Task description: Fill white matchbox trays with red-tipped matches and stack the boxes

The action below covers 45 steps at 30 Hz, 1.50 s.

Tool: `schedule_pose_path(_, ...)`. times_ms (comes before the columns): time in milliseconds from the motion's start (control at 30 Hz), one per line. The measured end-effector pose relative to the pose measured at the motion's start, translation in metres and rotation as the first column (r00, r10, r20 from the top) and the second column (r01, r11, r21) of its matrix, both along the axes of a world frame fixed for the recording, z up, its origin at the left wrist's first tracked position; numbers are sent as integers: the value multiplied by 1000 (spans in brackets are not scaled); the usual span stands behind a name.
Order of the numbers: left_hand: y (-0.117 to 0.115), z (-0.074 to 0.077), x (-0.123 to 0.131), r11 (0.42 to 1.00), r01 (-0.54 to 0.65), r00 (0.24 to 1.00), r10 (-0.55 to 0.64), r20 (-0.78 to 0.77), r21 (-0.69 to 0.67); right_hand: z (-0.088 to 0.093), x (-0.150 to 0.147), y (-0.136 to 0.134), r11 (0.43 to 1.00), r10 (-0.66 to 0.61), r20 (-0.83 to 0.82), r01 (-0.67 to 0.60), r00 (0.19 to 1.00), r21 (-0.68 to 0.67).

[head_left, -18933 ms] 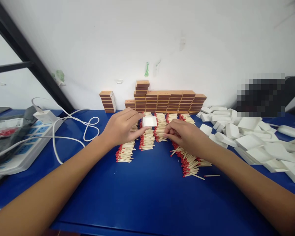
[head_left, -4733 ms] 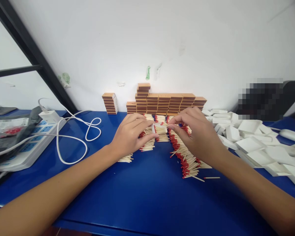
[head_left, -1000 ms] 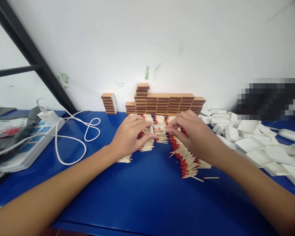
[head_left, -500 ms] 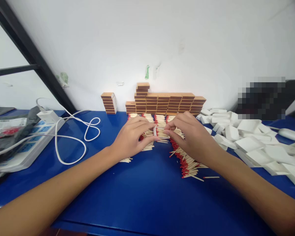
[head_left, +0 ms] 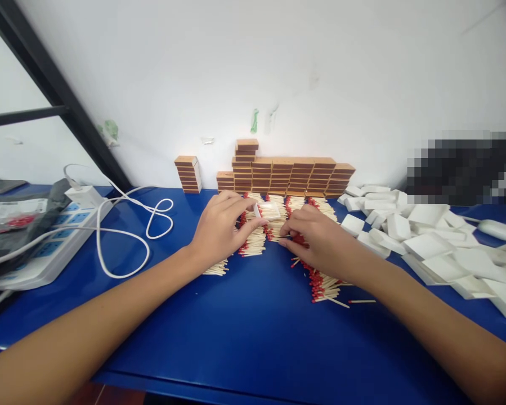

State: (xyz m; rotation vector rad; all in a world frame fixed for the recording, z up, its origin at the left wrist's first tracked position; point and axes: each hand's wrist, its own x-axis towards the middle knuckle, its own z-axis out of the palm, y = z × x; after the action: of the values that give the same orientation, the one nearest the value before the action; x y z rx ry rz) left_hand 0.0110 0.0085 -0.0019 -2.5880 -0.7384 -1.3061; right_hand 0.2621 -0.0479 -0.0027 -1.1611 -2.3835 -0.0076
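My left hand grips a small white matchbox tray at its left end, between thumb and fingers. Several red-tipped matches lie in the tray, tilted a little toward me. Below and around it are rows of loose matches on the blue table, their heads mostly to the left. My right hand rests low over the match rows just right of the tray, apart from it. Its thumb and fingers are curled together, and whatever is between them is hidden. More matches spread out under the right palm and wrist.
Stacked matchboxes stand along the wall, with a separate stack to their left. A heap of white trays covers the right side. On the left lie a power strip and a looped white cable.
My right hand has moved away from the tray and lower, toward the matches. The tray has tipped, so the matches inside now show. My left hand keeps hold of it.
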Motion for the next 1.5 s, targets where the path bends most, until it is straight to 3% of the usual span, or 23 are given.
schedule_pose_path(467,-1,0,0,1000,-8,1000,9,-26,6,-2,2,2,1000,16,70,-15,997,-15)
schedule_pose_path(633,1,0,-1,1000,-26,999,26,-25,-5,11,1,-2,997,23,9,-24,1000,77)
schedule_pose_path(900,0,1,1,999,32,996,-30,-86,24,26,6,-2,962,-82,-130,112,988,249)
schedule_pose_path(1200,-10,6,4,993,108,992,-104,-73,56,24,-2,-6,981,-79,-150,104,986,163)
schedule_pose_path(1500,-13,8,4,995,82,995,-78,-60,58,27,-5,-9,968,-88,-187,129,978,217)
